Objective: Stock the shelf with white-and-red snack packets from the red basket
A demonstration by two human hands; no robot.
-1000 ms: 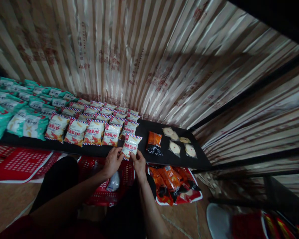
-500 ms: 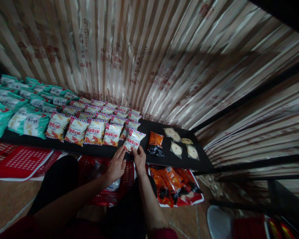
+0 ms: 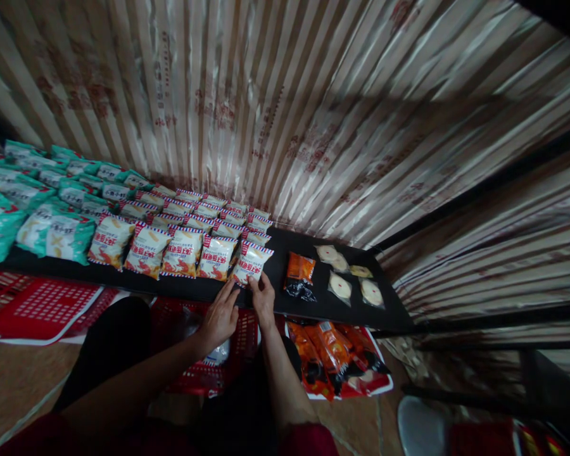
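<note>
Basically, black shelf [image 3: 356, 308] holds white snack bags in rows. Under it, red basket [image 3: 384, 380] with orange packets [image 3: 331, 347] inside. White snack bag [image 3: 251, 263] at front row's right end, upright. Right hand [image 3: 263, 299]: thumb and fingers slightly parted, on bag's lower part; left hand [image 3: 220, 318]: fingers loosely extended at lower edge, grip unclear.

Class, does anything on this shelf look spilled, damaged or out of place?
No spill or damage shows. One orange packet lies alone there, and flat round packets lie scattered, unlike the neatly lined-up white bags.
</note>
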